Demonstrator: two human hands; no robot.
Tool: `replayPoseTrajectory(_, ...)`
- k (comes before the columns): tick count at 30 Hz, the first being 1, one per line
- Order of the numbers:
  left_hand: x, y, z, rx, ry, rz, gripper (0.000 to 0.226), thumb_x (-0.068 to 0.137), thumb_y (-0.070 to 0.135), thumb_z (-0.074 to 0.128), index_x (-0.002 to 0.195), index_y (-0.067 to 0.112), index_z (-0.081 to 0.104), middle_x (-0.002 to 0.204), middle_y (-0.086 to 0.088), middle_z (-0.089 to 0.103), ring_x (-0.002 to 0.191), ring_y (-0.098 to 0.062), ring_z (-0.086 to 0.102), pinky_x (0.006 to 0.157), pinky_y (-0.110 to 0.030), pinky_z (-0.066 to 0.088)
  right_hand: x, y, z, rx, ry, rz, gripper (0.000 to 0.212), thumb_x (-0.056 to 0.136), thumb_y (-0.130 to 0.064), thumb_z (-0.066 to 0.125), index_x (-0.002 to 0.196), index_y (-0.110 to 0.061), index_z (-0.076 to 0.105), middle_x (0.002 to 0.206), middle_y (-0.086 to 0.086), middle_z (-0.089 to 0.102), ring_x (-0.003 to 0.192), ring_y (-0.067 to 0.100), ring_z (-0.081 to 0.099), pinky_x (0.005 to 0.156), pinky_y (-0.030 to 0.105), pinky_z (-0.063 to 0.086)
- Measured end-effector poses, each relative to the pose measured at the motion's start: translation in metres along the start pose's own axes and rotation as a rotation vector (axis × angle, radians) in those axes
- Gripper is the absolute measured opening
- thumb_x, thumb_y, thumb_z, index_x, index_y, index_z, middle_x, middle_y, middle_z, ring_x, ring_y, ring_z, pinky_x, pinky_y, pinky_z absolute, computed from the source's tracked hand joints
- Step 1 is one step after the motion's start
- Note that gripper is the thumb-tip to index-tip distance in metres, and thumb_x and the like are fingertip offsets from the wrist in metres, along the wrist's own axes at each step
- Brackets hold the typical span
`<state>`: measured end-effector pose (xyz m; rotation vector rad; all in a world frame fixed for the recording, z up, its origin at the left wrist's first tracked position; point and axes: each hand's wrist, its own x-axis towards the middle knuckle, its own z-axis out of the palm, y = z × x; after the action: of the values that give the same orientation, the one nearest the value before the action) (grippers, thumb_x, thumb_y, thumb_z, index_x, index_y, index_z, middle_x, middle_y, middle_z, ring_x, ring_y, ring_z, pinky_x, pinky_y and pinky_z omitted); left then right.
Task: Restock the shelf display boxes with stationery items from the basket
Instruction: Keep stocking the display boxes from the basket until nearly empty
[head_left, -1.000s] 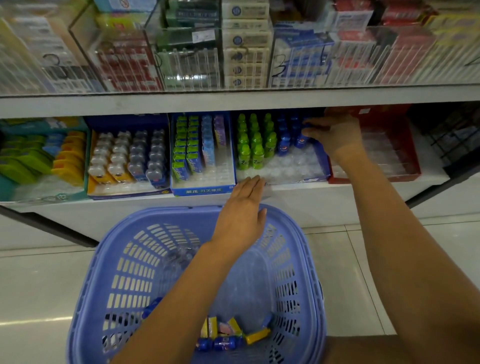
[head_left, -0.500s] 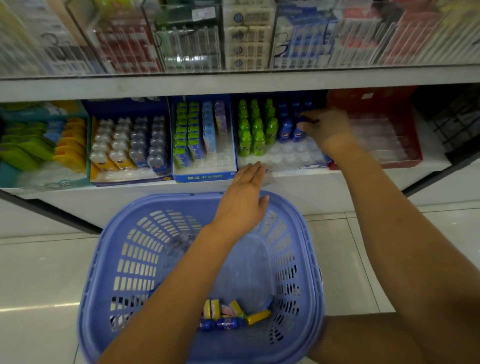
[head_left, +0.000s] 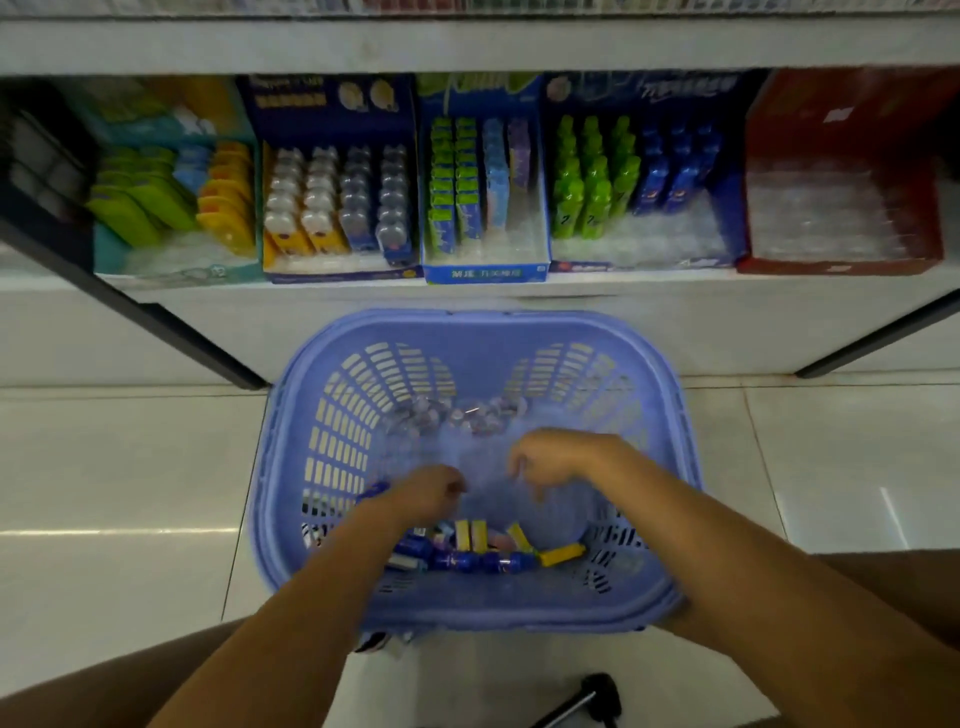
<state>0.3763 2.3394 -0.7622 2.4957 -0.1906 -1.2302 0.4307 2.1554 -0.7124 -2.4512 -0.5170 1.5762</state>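
In the head view the lavender basket sits on the tiled floor in the lower middle of the frame, and both hands reach down inside it. The left hand hangs just above the stationery items, a loose heap of small blue bottles and yellow pieces against the basket's near wall. The right hand is beside it, further to the right and higher in the frame, over bare basket bottom. The fingers of both hands curl downward, but motion blur hides the fingertips, so I cannot tell whether either hand holds anything. A cluster of clear pieces lies towards the far wall, too smeared to identify. Across the upper frame the display boxes stand in a row on the shelf, well apart from the hands. The blue display box holds green bottles and blue bottles at its back. A dark object is cut off at the bottom edge.
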Motion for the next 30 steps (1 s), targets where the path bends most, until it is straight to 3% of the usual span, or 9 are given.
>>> replayPoseTrajectory(3,0.008,-0.012,0.022,0.072,-0.094,0.004,0.032,0.089,0.01,0.052,0.12,0.007,0.06,0.128,-0.016,0.058,0.117,-0.03,0.054,0.093,-0.033,0.042,0.025,0.015,0.045,-0.04,-0.103,0.119,0.042,0.089,-0.01,0.06,0.13,-0.004,0.052,0.136,0.02,0.048,0.089,0.03,0.052,0.074,0.036,0.045)
replayPoseTrajectory(6,0.022,-0.006,0.023,0.021,-0.111,0.06,0.032,0.09,0.01,0.051,0.121,0.007,0.06,0.126,-0.016,0.058,0.116,-0.032,0.054,0.095,-0.037,0.043,0.036,0.025,0.07,-0.156,-0.133,0.154,0.037,0.088,-0.021,0.062,0.122,-0.008,0.057,0.121,0.013,0.058,0.101,0.032,0.057,0.081,0.039,0.045)
replayPoseTrajectory(9,0.036,0.002,0.026,0.048,-0.166,0.096,0.035,0.091,0.005,0.053,0.125,0.005,0.058,0.127,-0.017,0.057,0.112,-0.032,0.056,0.091,-0.038,0.045,0.047,0.031,0.081,-0.233,-0.249,0.154,0.024,0.086,-0.016,0.066,0.102,0.001,0.062,0.088,0.012,0.051,0.068,0.026,0.046,0.067,0.037,0.04)
replayPoseTrajectory(15,0.051,0.001,0.044,0.106,-0.203,0.015,0.044,0.083,0.011,0.069,0.125,0.004,0.057,0.126,-0.017,0.058,0.113,-0.031,0.057,0.092,-0.038,0.046,0.071,0.039,0.086,-0.026,-0.269,0.083,0.04,0.076,-0.035,0.075,0.107,-0.013,0.065,0.106,0.008,0.063,0.089,0.026,0.058,0.076,0.039,0.05)
replayPoseTrajectory(19,0.055,-0.005,0.045,0.071,-0.201,-0.055,0.038,0.087,0.019,0.067,0.12,0.001,0.061,0.121,-0.019,0.061,0.108,-0.031,0.06,0.088,-0.034,0.047,0.086,0.035,0.089,0.156,-0.112,0.067,0.033,0.088,-0.03,0.061,0.106,-0.002,0.063,0.108,0.024,0.059,0.077,0.027,0.05,0.067,0.035,0.043)
replayPoseTrajectory(22,0.054,-0.013,0.047,-0.023,-0.155,-0.057,0.033,0.081,0.02,0.072,0.105,-0.002,0.067,0.104,-0.019,0.066,0.098,-0.032,0.064,0.082,-0.036,0.05,0.09,0.032,0.093,0.211,-0.015,0.026,0.024,0.087,-0.02,0.065,0.1,0.0,0.07,0.107,0.021,0.065,0.094,0.035,0.061,0.085,0.042,0.051)
replayPoseTrajectory(26,0.051,-0.021,0.037,-0.31,-0.092,-0.061,0.013,0.074,0.015,0.077,0.081,0.006,0.071,0.078,-0.008,0.067,0.071,-0.022,0.065,0.055,-0.023,0.052,0.08,0.033,0.066,0.289,0.078,0.062,0.013,0.087,-0.01,0.064,0.092,0.0,0.07,0.092,0.014,0.067,0.089,0.028,0.063,0.076,0.032,0.05)
replayPoseTrajectory(28,0.047,-0.02,0.021,-0.461,0.03,-0.048,0.02,0.073,0.014,0.078,0.068,0.017,0.059,0.071,0.002,0.059,0.063,-0.01,0.056,0.055,-0.021,0.048,0.068,0.036,0.041,0.452,0.153,0.063,0.012,0.09,-0.005,0.059,0.088,0.003,0.068,0.084,0.021,0.063,0.084,0.036,0.062,0.081,0.043,0.054)
replayPoseTrajectory(30,0.041,-0.014,0.0,-0.617,0.127,-0.036,0.029,0.075,0.012,0.077,0.065,0.018,0.051,0.068,0.004,0.054,0.064,-0.009,0.051,0.061,-0.022,0.044,0.048,0.038,0.014,0.755,0.261,0.029,0.016,0.09,-0.003,0.059,0.101,0.007,0.064,0.094,0.025,0.065,0.085,0.034,0.064,0.081,0.042,0.056)
